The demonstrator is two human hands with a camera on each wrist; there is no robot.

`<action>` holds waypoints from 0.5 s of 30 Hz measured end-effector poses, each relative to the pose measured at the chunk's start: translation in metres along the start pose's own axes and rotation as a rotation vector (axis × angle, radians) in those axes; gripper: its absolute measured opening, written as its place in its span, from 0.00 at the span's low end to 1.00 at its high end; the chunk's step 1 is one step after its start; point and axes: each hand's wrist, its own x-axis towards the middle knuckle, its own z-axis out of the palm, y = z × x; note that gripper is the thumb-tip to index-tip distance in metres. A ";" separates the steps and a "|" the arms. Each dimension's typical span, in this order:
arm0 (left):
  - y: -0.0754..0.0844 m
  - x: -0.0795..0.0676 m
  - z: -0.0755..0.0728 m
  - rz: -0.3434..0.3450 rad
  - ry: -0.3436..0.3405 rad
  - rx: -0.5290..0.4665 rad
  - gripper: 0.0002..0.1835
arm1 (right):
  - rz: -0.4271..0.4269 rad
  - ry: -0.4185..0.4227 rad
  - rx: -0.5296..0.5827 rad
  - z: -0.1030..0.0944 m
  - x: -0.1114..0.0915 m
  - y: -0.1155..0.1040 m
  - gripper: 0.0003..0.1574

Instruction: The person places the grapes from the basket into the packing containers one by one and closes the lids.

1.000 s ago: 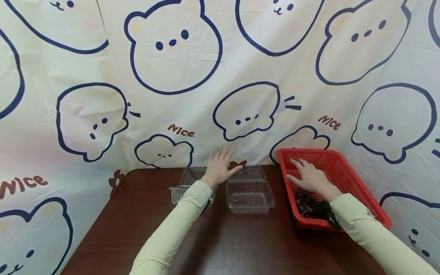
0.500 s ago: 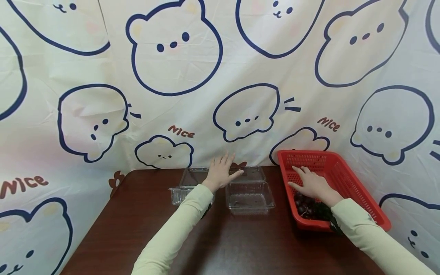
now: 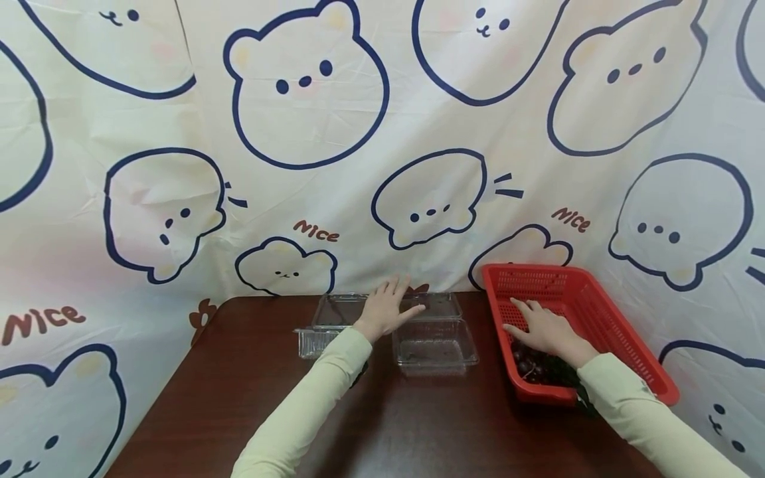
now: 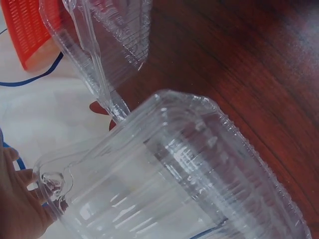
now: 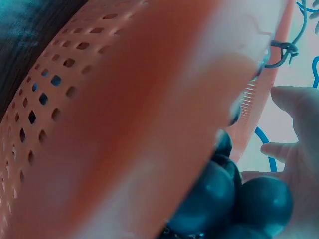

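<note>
Grapes (image 3: 528, 367) lie in the near end of the red basket (image 3: 605, 318), below and just nearside of the right hand (image 3: 546, 330), the nearer one: fingers spread, gripping nothing. Left hand (image 3: 382, 315), likewise spread, by a clear container (image 3: 311, 344). Grapes' long axis partly hidden; can't tell.

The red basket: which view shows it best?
The head view shows the red basket best: nearly whole, though the right sleeve covers part. The left wrist view has only a piece at top left; the right wrist view, only close-up parts.
</note>
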 end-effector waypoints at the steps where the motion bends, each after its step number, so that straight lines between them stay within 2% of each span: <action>1: 0.001 -0.001 0.000 0.002 -0.001 -0.003 0.45 | 0.001 -0.001 0.000 0.000 -0.001 0.001 0.51; 15: 0.006 -0.006 0.009 0.037 -0.012 -0.019 0.45 | 0.010 -0.058 0.009 0.008 -0.005 0.007 0.50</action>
